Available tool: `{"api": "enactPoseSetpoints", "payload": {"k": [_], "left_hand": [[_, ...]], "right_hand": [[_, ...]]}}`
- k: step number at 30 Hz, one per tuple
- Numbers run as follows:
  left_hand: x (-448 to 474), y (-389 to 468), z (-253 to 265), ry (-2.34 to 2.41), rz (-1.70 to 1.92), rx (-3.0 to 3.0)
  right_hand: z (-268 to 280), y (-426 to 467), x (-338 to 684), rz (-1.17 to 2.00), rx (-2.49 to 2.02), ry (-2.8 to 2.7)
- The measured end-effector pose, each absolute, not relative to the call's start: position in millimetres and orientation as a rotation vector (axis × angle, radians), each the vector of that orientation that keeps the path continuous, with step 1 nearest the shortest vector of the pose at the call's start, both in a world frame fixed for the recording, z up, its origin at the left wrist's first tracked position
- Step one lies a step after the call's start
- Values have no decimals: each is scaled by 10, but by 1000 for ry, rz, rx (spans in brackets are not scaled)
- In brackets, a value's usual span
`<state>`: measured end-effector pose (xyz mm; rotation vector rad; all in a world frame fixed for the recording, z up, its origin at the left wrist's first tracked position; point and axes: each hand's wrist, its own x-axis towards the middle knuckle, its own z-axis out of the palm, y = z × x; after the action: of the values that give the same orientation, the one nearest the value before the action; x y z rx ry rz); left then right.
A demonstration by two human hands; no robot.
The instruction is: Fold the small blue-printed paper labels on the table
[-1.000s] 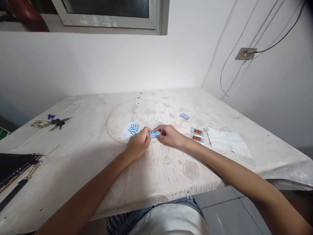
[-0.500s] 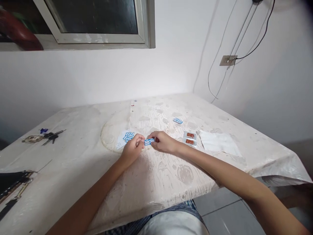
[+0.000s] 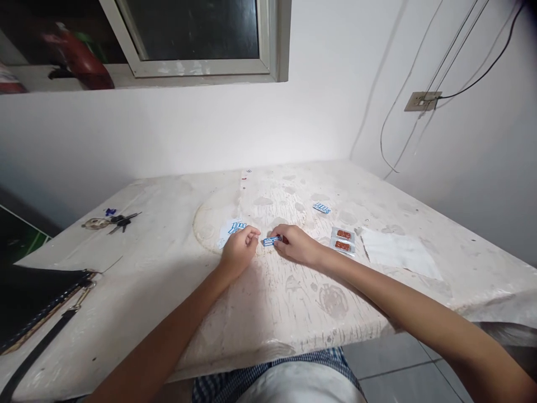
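My right hand (image 3: 293, 243) pinches a small flat piece with blue and white stripes (image 3: 272, 241), low over the table. My left hand (image 3: 241, 246) is just left of that piece, a small gap apart, with its fingers curled in; whether anything is between them is hidden. Partly behind my left hand lies a whitish translucent sheet with blue printed lines (image 3: 237, 226). A similar blue-and-white piece (image 3: 321, 208) lies farther back. Right of my right hand is a silver blister pack (image 3: 343, 240) with two reddish-brown squares.
A white cloth or tissue (image 3: 400, 253) lies on the right of the covered table (image 3: 260, 313). Keys (image 3: 121, 221) rest at the left, and a black pouch with a strap (image 3: 46, 296) lies at the near left. A white wall with a window stands behind.
My left hand has come off the striped piece, which stays in my right hand. The view has turned left, bringing more of the black pouch into sight.
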<state>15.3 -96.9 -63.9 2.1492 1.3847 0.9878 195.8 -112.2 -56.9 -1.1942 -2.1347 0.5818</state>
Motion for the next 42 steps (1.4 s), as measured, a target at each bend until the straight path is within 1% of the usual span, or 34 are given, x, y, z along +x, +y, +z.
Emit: {"api": "enactPoseSetpoints", "payload": {"k": [3, 6, 16, 18, 20, 21, 23, 27, 35, 38, 42], "left_hand": [[136, -964, -642, 1357, 906, 2328], [136, -960, -656, 1313, 902, 2418], [122, -965, -625, 1294, 903, 2416], [45, -900, -558, 1378, 993, 2352], [-71, -804, -494, 1574, 1126, 2273], [-133, -753, -473, 1687, 1136, 2270], [-237, -665, -463, 1841, 1026, 2267], [-289, -586, -545, 1854, 790, 2291], [-248, -532, -649, 1602, 920, 2174], [-284, -528, -621, 1590, 973, 2110], [-331, -569, -562, 1658, 765, 2185]], "right_hand": [[-547, -1145, 1954, 574, -1183, -2158], [-536, -1158, 1953, 551, -1165, -2185], [-616, -1141, 1947, 463, -1135, -2242], [-623, -1145, 1944, 444, -1140, -2248], [-623, -1153, 1940, 434, -1145, -2255], [-622, -1157, 1939, 432, -1147, -2260], [-616, -1167, 1936, 431, -1151, -2267], [-602, -1186, 1927, 429, -1162, -2274], [-612, -1185, 1919, 407, -1216, -2282], [-624, -1182, 1919, 394, -1218, -2288], [-634, -1191, 1918, 389, -1219, -2293]]}}
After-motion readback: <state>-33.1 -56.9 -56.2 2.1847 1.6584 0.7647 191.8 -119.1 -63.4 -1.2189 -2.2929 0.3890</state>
